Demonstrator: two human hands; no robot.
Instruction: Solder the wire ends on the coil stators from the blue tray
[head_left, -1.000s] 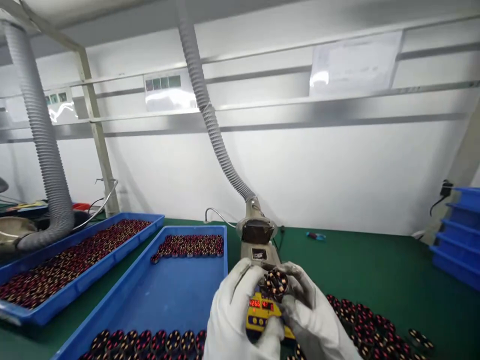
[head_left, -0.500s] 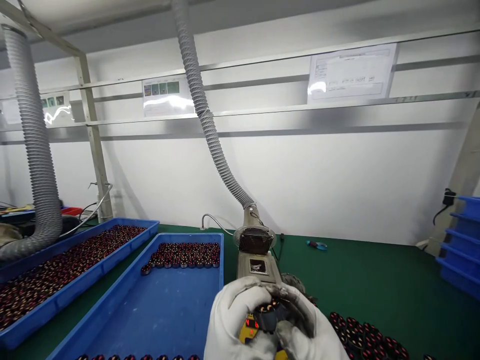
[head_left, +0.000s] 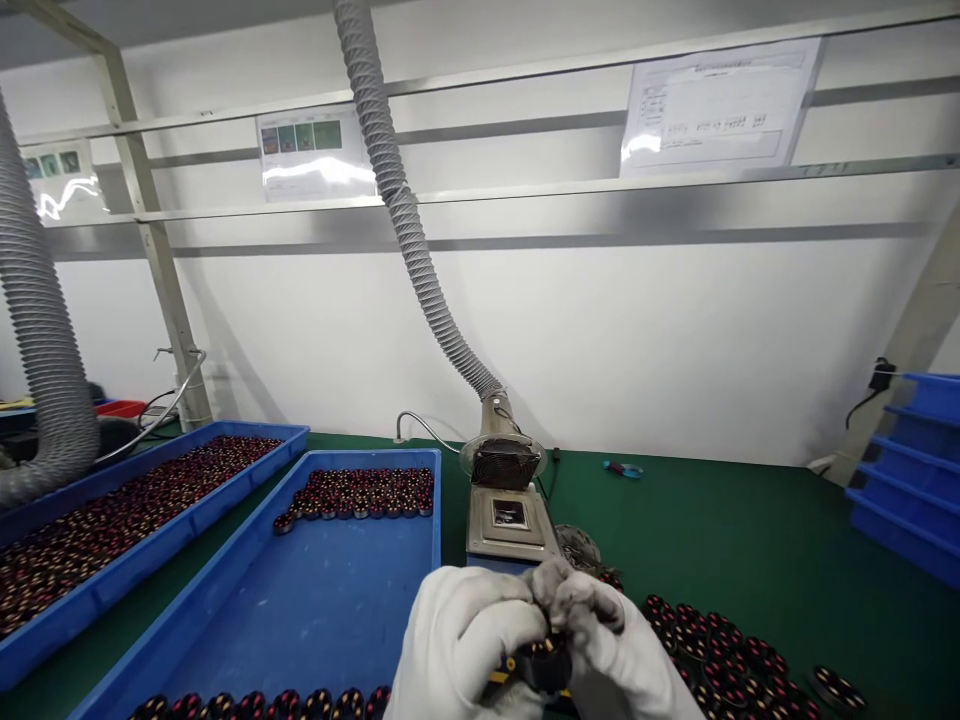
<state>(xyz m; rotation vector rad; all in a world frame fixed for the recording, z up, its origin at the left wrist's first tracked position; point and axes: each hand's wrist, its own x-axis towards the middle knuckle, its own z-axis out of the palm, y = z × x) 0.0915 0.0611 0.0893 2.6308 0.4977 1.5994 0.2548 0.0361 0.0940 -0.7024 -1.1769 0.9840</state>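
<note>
Part, dark & round, sits low ctr, held at its L side by white-gloved L hand, fingers curled round it. R hand, also gloved, has fingertips bunched just above the part's top; can't tell if they pinch it or smth small. Yellow unit directly behind, mostly blocked by gloves. Loose parts heaped on green bench just R of R hand. L of L hand: blue tray w/ near row & far block of similar parts; 2nd tray, full, beyond it to the L. Past the hands: metal unit, grey tangle beside it, then hood on ribbed hose. Cutters farther R, stacked blue trays far R, sheets up on wall rails.
</note>
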